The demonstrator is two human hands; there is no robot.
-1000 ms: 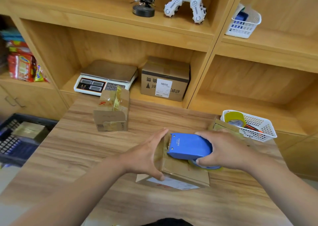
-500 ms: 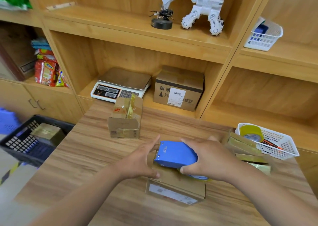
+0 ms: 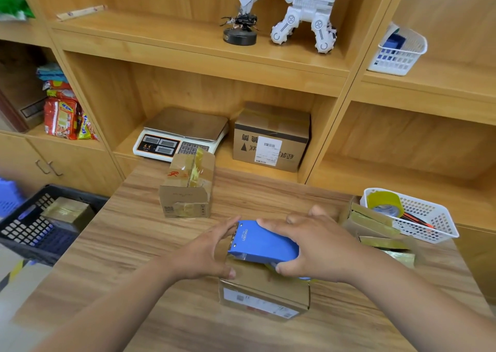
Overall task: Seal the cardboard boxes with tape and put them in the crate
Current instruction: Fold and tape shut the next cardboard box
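- The right hand (image 3: pixel 319 247) is gripping the dispenser (image 3: pixel 264 244), wrapped over its top.
- The box (image 3: pixel 264 295) is lying directly under that grip.
- The left hand (image 3: pixel 206 255), fingers extended, is bracing the box just left of the grip.
- Risk: the cutter (image 3: pixel 234 235) is facing that hand; a sudden pull could nick it.
- Risk: loose bracing could let the box slide, skewing the seal.

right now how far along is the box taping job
Done: one sealed box sits in the black crate. In hand: the right hand grips the blue tape dispenser on top of the near box, while the left hand presses against its end. Left: finishing that seal, crating it, then the upright box mid-table and the stacked boxes beside the white basket.
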